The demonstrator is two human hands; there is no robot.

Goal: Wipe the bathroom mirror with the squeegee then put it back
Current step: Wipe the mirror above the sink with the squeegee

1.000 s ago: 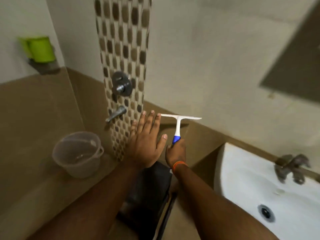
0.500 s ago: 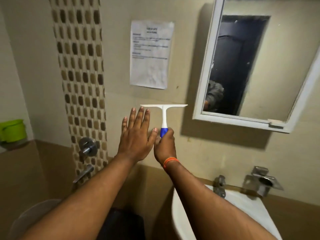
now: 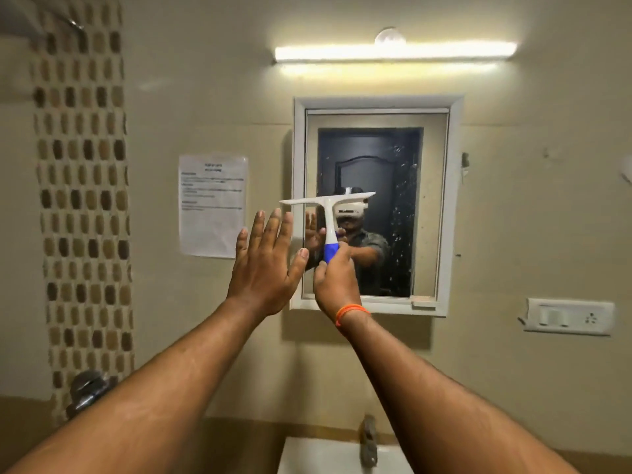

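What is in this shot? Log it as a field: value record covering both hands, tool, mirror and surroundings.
right hand: shut on the squeegee handle, orange wristband
left hand: open, fingers spread, holds nothing
squeegee: upright, white blade on top, blue grip
mirror: white frame, glass spotted on its right side
paper notice: on the wall left of the mirror
tube light: lit, above the mirror
switch plate: lower right of the mirror

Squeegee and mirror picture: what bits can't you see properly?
- Head view: the squeegee grip is wrapped by the right hand.
- The mirror has its lower left hidden behind both hands; the left hand is open.
- The paper notice has print too small to read.
- The sink is cut off by the bottom edge.
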